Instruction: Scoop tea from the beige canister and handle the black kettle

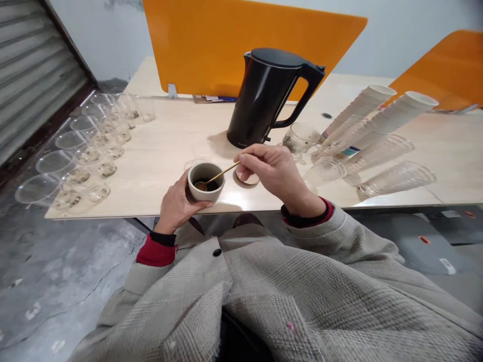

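Note:
My left hand [176, 205] is wrapped round a small grey cup [206, 183] near the front edge of the wooden table [166, 146]. Dark contents show inside the cup. My right hand [272, 170] pinches the end of a thin gold spoon [219, 176], whose bowl sits down in the cup. A small round lid or coaster [249, 179] lies on the table just under my right hand.
A black electric kettle [268, 98] stands behind the cup. Several clear plastic cups [75, 166] holding dry bits line the table's left edge. Stacks of paper cups [377, 113] and clear cups [381, 171] lie on their sides at right. Orange dividers [211, 40] stand behind.

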